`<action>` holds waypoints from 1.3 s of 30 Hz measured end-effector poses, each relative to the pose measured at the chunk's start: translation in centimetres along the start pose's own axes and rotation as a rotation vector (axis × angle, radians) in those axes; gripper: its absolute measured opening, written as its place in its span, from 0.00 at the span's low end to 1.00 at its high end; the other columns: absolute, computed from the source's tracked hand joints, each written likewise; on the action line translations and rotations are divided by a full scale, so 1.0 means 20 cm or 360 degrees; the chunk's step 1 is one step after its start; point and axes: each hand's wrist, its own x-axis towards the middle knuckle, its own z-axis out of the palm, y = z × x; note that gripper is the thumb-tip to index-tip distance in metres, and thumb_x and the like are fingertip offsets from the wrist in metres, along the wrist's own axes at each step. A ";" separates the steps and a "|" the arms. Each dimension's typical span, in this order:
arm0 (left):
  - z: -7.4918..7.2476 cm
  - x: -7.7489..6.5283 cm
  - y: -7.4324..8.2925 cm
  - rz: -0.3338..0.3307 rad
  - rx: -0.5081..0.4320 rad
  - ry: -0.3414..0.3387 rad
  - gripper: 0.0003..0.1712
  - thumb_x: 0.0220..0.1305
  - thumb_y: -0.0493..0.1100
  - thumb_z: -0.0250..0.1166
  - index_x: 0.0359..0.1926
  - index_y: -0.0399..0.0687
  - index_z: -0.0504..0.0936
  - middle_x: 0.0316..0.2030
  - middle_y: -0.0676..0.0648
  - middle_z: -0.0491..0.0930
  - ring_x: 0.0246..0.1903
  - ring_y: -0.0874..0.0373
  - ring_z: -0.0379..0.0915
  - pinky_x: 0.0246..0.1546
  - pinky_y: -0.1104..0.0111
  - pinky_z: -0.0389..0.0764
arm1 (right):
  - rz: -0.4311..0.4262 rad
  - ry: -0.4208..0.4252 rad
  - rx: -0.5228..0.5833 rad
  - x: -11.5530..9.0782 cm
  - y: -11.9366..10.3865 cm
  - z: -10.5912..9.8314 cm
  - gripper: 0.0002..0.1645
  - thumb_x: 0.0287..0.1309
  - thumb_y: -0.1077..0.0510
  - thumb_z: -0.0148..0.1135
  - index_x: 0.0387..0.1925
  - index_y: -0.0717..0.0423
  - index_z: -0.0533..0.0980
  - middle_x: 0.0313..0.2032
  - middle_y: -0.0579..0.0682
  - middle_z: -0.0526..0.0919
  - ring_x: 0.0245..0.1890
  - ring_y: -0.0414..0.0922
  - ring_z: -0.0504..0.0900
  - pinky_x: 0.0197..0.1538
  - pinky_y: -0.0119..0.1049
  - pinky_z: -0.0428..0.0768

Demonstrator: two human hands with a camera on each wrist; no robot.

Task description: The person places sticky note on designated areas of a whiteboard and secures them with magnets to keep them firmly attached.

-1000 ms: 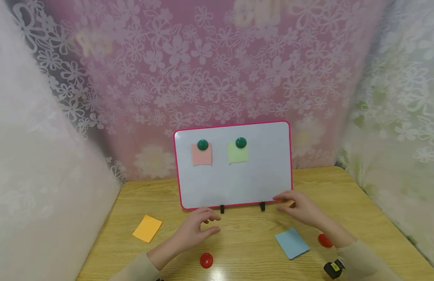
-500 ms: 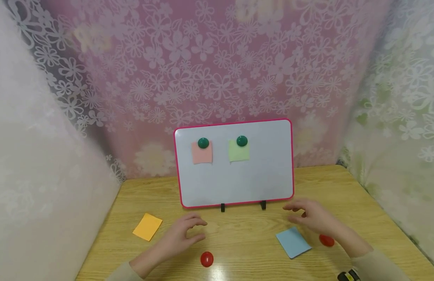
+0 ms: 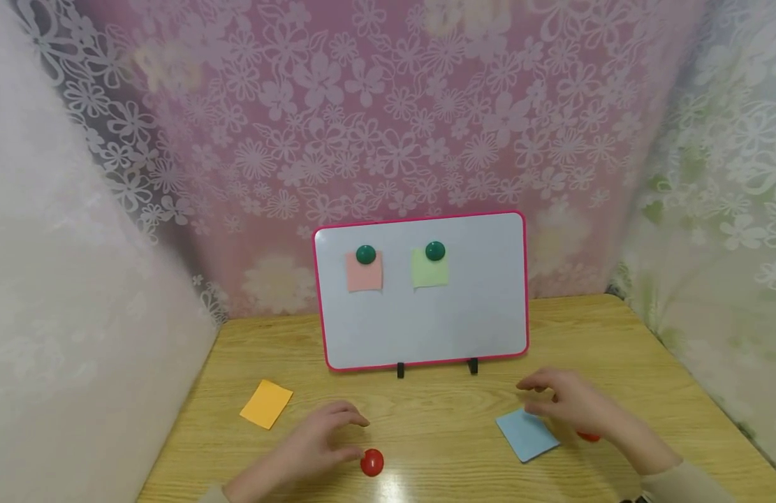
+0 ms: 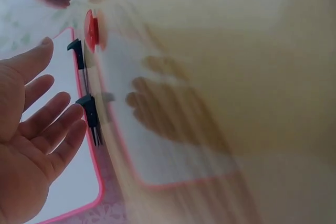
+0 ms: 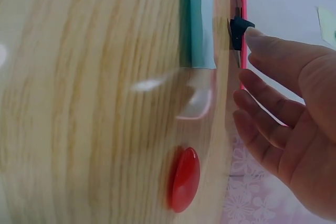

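My left hand (image 3: 315, 443) hovers over the table at the lower left, its fingers loosely bent and holding nothing. A round red magnet (image 3: 371, 462) lies just right of its thumb. At the right, my right hand (image 3: 576, 402) hangs near the far edge of a blue sticky-note pad (image 3: 527, 434), fingers relaxed with nothing between them. A second red magnet (image 5: 186, 180) lies on the table beneath that hand; in the head view the hand and wrist partly cover it. An orange sticky note (image 3: 266, 404) lies to the left of my left hand.
A pink-framed whiteboard (image 3: 425, 325) stands on small black feet (image 3: 400, 370) at the back. Two green magnets (image 3: 365, 254) hold a pink note (image 3: 364, 278) and a light green note (image 3: 429, 274) on it. Flowered curtains (image 3: 388, 126) surround the wooden table (image 3: 438, 405).
Both hands have drawn back from the whiteboard toward the near side. The left moved down and left, beside the red magnet; the right moved right and down, over the blue pad's edge.
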 end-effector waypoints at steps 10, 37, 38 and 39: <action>0.05 0.02 0.05 -0.0043 -0.0002 -0.0151 0.21 0.66 0.49 0.79 0.56 0.48 0.87 0.52 0.57 0.82 0.54 0.62 0.78 0.58 0.65 0.80 | 0.0144 -0.0126 -0.0007 -0.01 0.03 0.03 0.22 0.62 0.51 0.79 0.53 0.57 0.87 0.46 0.44 0.87 0.44 0.43 0.85 0.45 0.39 0.85; 0.10 0.07 0.07 0.0039 0.0047 -0.0238 0.22 0.53 0.44 0.86 0.49 0.52 0.90 0.44 0.60 0.80 0.44 0.68 0.75 0.49 0.77 0.77 | 0.0359 -0.0042 -0.0118 0.04 0.02 0.11 0.15 0.53 0.56 0.84 0.39 0.53 0.85 0.33 0.39 0.82 0.35 0.37 0.77 0.39 0.38 0.81; 0.10 0.07 0.07 0.0038 0.0051 -0.0240 0.22 0.53 0.44 0.86 0.49 0.52 0.90 0.44 0.60 0.80 0.44 0.69 0.75 0.49 0.77 0.77 | 0.0375 -0.0039 -0.0126 0.04 0.01 0.11 0.15 0.53 0.56 0.84 0.38 0.52 0.85 0.33 0.39 0.82 0.34 0.37 0.77 0.39 0.38 0.80; 0.10 0.07 0.07 0.0034 0.0050 -0.0244 0.22 0.52 0.44 0.86 0.48 0.53 0.90 0.44 0.60 0.79 0.43 0.69 0.74 0.49 0.77 0.77 | 0.0392 -0.0039 -0.0133 0.04 0.01 0.11 0.14 0.53 0.57 0.84 0.37 0.52 0.85 0.32 0.39 0.81 0.34 0.38 0.77 0.39 0.39 0.80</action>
